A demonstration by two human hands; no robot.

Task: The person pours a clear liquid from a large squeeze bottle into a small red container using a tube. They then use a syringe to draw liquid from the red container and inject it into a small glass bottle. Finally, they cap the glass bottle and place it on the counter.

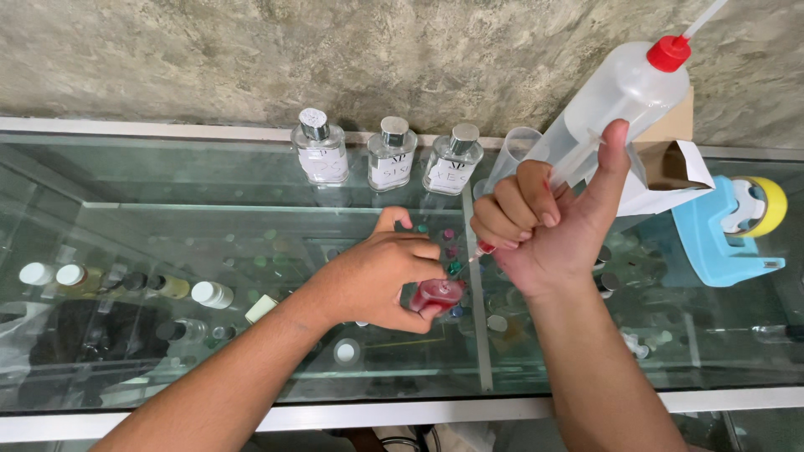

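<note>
A perfume shop: glass display counter (209, 180) stocked with perfume bottles (391, 155).

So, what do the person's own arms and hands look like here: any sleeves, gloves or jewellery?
Both forearms are bare up to the frame edge, no sleeves showing. The left hand and right hand wear no gloves, rings or watch. Fingernails are short and unpainted.

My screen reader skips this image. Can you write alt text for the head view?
Over a glass counter, the left hand holds a small red vial while the right hand grips a syringe. Three clear perfume bottles stand behind.
</note>
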